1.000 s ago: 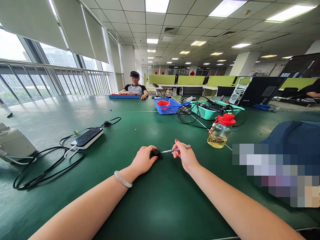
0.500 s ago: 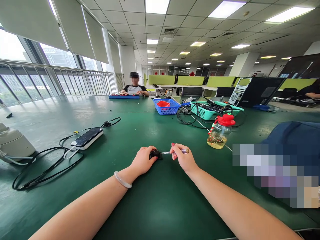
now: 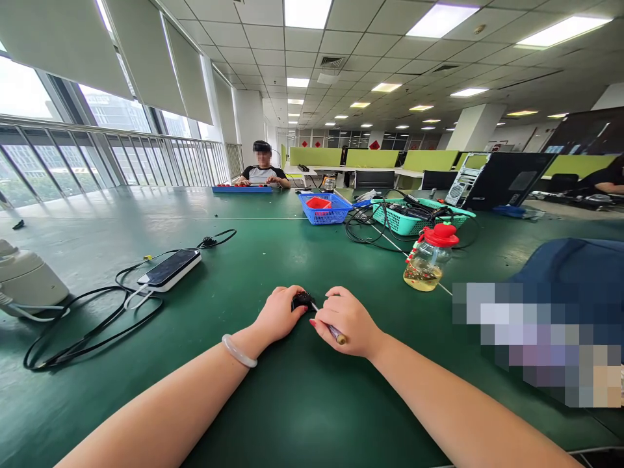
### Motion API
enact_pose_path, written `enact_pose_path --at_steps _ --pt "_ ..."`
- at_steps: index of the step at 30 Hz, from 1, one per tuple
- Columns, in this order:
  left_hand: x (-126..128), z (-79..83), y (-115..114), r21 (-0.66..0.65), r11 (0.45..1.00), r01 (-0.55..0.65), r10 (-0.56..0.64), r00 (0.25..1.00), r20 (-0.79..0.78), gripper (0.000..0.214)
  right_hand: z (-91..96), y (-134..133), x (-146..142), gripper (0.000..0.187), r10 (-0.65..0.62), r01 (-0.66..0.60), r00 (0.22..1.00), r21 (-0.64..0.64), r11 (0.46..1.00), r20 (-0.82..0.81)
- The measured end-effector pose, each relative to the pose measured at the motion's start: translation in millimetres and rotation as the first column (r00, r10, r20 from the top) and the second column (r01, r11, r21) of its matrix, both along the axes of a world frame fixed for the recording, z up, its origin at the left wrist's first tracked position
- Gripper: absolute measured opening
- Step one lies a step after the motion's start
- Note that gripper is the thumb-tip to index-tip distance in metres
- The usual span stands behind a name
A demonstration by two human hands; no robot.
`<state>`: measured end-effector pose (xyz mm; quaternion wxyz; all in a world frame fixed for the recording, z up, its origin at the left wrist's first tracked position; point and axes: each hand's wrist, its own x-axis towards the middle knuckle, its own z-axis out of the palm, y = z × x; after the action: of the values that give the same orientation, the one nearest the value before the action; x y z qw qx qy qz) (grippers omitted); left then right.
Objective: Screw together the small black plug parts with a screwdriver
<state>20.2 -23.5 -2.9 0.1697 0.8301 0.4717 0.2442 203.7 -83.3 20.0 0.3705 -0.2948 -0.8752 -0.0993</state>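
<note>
Near the middle of the green table [image 3: 312, 403], my left hand [image 3: 277, 313] grips a small black object [image 3: 303, 299] between thumb and fingers. Its exact kind is too small to make out, and part of it is hidden under the fingers. My right hand [image 3: 348, 322] is closed round a slim screwdriver [image 3: 336, 335] with a purplish, gold-ended handle. The tool's thin metal shaft slants up and left, and its tip meets the right side of the black object. A pale bangle circles my left wrist.
To the left lie a white device with a dark screen [image 3: 170, 270] and black cables [image 3: 97, 331]. A red-lidded bottle [image 3: 429, 260], blue basket [image 3: 325, 211] and teal basket [image 3: 404, 221] stand beyond my right hand. Dark blue cloth [image 3: 575, 266] is at right. Another person [image 3: 263, 172] sits opposite.
My right hand has moved down and turned, swinging the screwdriver from nearly level to a steep slant, its handle end now lower and nearer me. The left hand and black object stay put.
</note>
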Motion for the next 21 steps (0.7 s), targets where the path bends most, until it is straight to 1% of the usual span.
enact_pose_path --at_steps 5,9,13,18,21 --pt "0.1 0.2 -0.4 0.01 1.0 -0.001 0.001 1.0 -0.002 0.027 0.8 -2.9 -3.4 0.029 -0.015 0.002 0.994 0.112 0.994 0.112" --pt "0.6 1.1 -1.4 0.011 1.0 -0.004 0.004 1.0 0.003 0.027 0.3 -2.3 -4.2 0.03 -0.033 0.015 0.989 0.127 0.992 0.141" --pt "0.1 1.9 -1.7 0.005 1.0 -0.001 0.001 1.0 0.012 0.028 0.7 -2.0 -3.7 0.03 -0.046 0.031 0.993 0.137 0.99 0.109" --pt "-0.5 1.8 -1.2 -0.002 1.0 0.0 0.0 1.0 0.017 0.033 0.8 -2.5 -2.5 0.027 -0.046 0.042 0.998 0.099 0.994 0.044" --pt "-0.1 1.1 -1.0 -0.005 1.0 -0.012 0.012 1.0 -0.005 0.036 0.2 -1.4 -1.8 0.027 -0.092 0.091 0.996 0.114 0.989 0.001"
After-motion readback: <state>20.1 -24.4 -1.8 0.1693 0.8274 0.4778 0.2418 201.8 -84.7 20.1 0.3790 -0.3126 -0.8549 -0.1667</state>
